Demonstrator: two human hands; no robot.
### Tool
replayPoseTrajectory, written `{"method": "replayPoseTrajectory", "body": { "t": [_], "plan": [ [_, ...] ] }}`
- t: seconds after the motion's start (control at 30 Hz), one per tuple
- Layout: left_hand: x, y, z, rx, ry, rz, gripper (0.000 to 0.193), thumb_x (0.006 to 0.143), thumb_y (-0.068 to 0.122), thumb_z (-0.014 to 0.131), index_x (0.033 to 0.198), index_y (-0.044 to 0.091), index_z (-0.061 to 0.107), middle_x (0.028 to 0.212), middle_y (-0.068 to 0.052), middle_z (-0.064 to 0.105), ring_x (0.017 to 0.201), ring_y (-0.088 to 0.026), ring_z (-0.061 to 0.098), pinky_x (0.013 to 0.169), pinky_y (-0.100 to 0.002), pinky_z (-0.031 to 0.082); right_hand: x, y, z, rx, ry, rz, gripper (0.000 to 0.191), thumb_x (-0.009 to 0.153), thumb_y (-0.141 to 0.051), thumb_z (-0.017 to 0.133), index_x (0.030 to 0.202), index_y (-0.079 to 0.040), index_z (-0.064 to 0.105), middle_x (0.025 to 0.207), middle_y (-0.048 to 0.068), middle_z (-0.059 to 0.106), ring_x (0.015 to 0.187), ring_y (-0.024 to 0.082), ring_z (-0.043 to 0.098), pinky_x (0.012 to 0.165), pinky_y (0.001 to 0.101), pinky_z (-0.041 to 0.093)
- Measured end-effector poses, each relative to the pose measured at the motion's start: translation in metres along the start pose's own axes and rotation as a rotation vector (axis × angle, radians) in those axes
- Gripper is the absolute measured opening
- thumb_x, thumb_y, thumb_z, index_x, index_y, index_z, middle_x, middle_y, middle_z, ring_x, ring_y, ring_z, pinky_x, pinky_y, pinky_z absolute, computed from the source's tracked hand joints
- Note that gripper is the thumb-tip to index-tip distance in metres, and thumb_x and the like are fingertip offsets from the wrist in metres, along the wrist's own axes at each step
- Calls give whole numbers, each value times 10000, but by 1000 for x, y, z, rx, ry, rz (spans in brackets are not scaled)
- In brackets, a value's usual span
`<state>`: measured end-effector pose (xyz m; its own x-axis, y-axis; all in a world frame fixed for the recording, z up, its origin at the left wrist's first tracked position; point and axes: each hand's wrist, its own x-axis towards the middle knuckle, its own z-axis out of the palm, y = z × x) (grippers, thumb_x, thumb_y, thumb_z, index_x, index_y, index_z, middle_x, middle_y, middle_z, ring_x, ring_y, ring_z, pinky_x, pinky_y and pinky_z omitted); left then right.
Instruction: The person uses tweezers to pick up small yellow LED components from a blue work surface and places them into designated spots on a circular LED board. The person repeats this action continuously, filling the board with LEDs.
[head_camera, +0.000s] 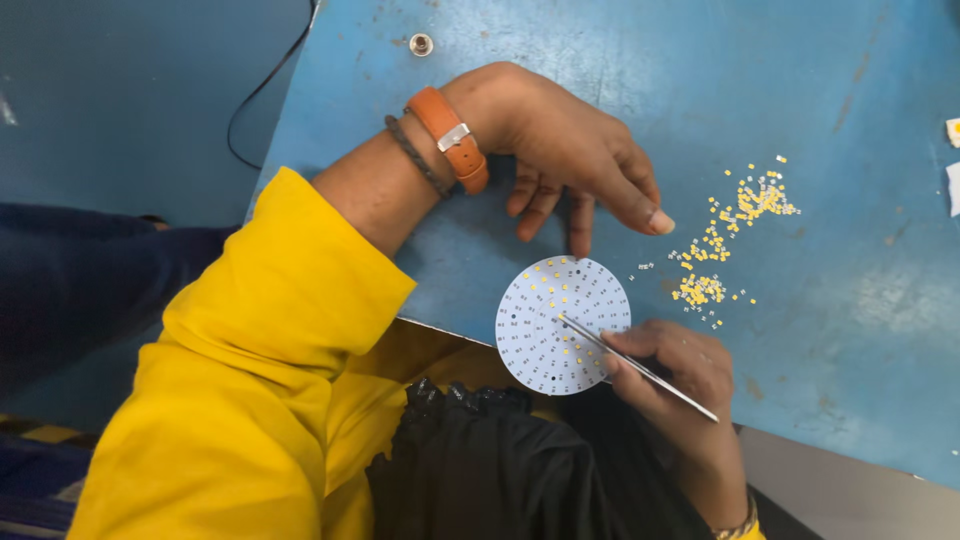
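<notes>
I see the disc (560, 325) lying at the near edge of the table (850, 300), with my left hand (570, 150) on the table just behind it and my right hand (675, 365) at its right rim. The tweezers (640, 368) run from that hand onto the disc. The loose chips (725, 235) lie scattered on the table to the right of the disc, beyond my right hand.
</notes>
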<state>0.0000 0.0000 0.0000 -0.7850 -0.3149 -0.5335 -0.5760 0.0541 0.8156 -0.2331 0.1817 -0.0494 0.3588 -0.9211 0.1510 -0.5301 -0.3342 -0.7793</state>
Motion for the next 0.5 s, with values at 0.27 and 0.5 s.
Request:
{"method": "replayPoseTrajectory", "body": {
  "t": [0.27, 0.5],
  "plan": [
    [-2, 3, -1, 15, 13, 4, 880, 730, 682, 586, 1445, 174, 515, 1013, -197, 818, 508, -250, 756, 425, -324, 573, 8, 9, -8, 12, -115, -108, 188, 763, -32, 814, 925, 6, 725, 819, 94, 745, 700, 171, 735, 628, 259, 546],
    [-2, 3, 0, 15, 17, -1, 895, 729, 682, 589, 1459, 171, 499, 1020, -184, 824, 509, -256, 751, 428, -330, 569, 6, 11, -7, 40, -117, -154, 206, 766, -41, 822, 934, 16, 716, 846, 106, 753, 725, 174, 735, 645, 261, 549]
  ]
}}
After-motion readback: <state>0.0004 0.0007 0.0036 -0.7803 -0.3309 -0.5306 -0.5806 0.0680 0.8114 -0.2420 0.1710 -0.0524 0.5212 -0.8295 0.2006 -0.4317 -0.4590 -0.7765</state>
